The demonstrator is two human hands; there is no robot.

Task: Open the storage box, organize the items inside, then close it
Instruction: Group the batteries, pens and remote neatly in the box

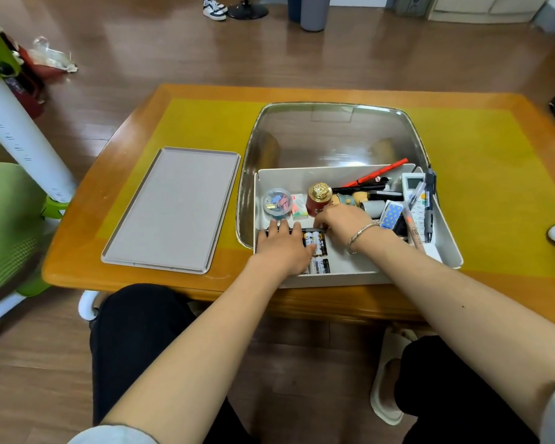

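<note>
Lid [173,208] lies flat on the table [77,251], left of the open storage box [340,193]. Left hand [282,248], arm extended, rests palm down inside the box's white tray [350,270], fingers straight over the batteries [316,243]. Right hand [342,222], wrist braceleted, reaches in beside the red jar [318,200], fingers curled down; whether its grip clamps anything cannot be told.

A glossy brown wood-plank floor [148,49] fills the room, catching soft pale reflections. On it stands a low orange-brown wooden bench [77,251] covered by a yellow mat [205,123]. A green and white chair [10,200] stands at the left. Far off are white sneakers [214,8], a round black stand base [247,10] and a grey cylindrical bin [314,12].
</note>
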